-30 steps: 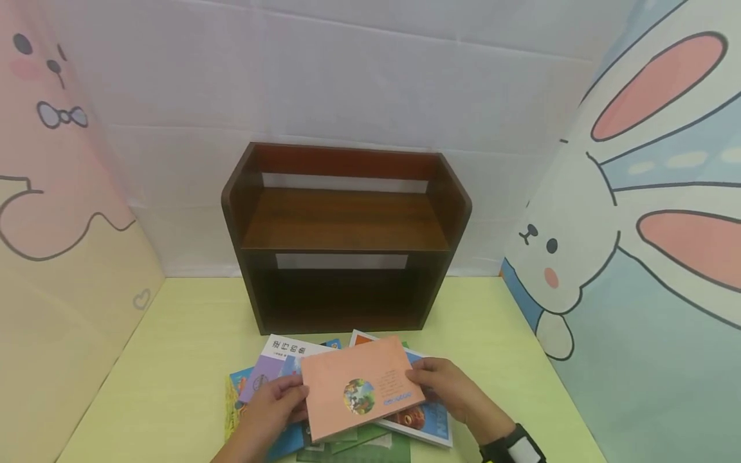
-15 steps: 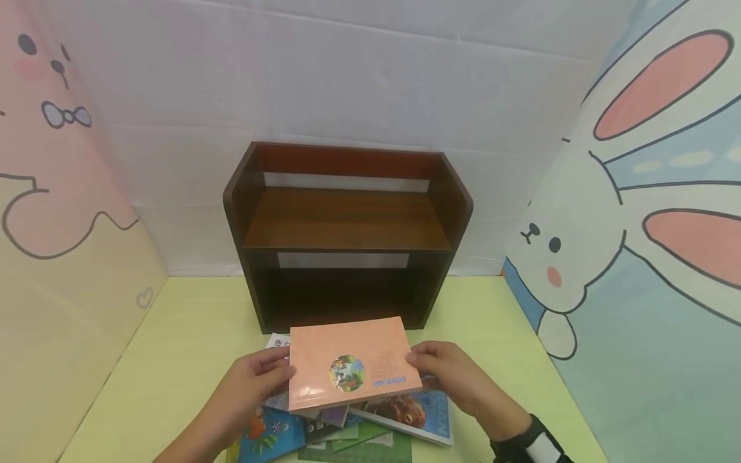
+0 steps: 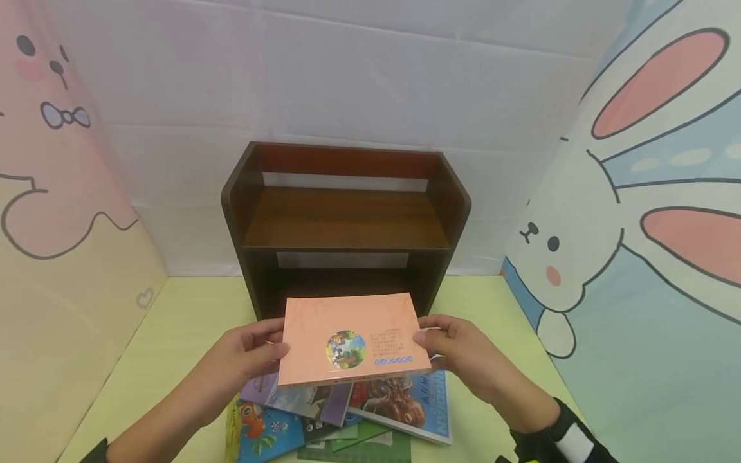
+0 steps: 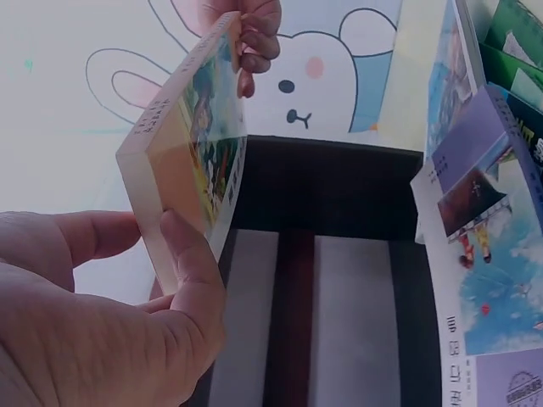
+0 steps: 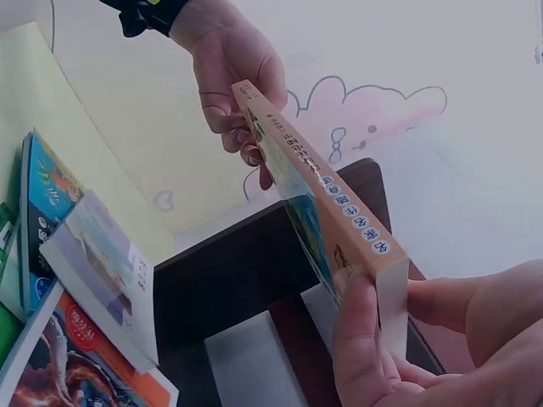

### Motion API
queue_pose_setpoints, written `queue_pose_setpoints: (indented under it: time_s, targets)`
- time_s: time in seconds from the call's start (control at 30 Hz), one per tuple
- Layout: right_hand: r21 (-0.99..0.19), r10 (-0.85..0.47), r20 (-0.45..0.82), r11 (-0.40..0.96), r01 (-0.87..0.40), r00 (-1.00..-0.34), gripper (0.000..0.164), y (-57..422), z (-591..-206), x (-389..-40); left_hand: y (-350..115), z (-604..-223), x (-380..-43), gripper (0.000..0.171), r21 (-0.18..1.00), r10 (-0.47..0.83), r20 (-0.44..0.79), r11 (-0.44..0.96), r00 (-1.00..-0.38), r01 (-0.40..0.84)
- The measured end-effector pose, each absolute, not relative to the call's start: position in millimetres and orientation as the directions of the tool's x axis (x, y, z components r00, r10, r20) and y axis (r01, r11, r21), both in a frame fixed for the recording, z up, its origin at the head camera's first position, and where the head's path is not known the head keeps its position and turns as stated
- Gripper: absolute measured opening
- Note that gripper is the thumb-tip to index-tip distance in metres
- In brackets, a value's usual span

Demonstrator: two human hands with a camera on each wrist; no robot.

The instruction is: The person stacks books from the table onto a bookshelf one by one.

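Forearms [image 3: 164,411] angled inward, left hand [image 3: 247,352] and right hand [image 3: 458,347] pinch opposite ends of a peach book [image 3: 347,315].

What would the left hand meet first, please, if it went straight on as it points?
The left hand meets the peach book it grips; beyond that, probably the brown shelf, though depth is unclear.

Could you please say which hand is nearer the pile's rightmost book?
The right hand, by the far right corner of the rightmost book; the left hand is well to its left.
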State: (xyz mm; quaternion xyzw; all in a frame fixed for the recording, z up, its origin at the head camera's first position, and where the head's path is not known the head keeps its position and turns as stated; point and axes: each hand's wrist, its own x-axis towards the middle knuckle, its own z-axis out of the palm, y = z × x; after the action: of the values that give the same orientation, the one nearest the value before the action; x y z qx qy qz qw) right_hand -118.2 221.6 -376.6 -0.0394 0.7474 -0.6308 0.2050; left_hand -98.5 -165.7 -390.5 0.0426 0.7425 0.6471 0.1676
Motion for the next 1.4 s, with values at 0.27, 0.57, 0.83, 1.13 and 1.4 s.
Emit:
queue_pose_setpoints:
  time_s: [0.27, 0.57, 0.83, 1.13, 1.4]
  targets:
    - [-0.959, -0.286, -0.233, 0.228, 0.17, -0.929, 0.053, 219, -356, -121, -170, -370, -103, 0.068, 0.978, 0.292, -0.145, 0.186, -0.945, -0.093]
    - [-0.953, -0.234, -0.18, 0.281, 0.111, -0.956, 0.049, 213, -334, -141, -172, -345, -133, 0.061, 0.962, 0.236, -0.052, 0.273, -0.97, 0.015]
    - [-0.947, -0.175, -0.137, 0.312, 0.077, -0.975, 0.055, 208, -314, -188, -165, -324, -181, 0.059, 0.95, 0.184, -0.014, 0.309, -0.983, 0.044]
    - [-0.952, -0.131, -0.076, 0.305, 0.033, -0.988, 0.048, 194, -297, -237, -142, -304, -223, 0.051, 0.869, 0.077, 0.063, 0.487, -0.995, 0.093]
    - [-0.948, -0.077, -0.038, 0.318, 0.011, -0.996, 0.044, 184, -294, -270, -133, -294, -255, 0.051, 0.853, 0.049, 0.092, 0.512, -0.995, 0.104]
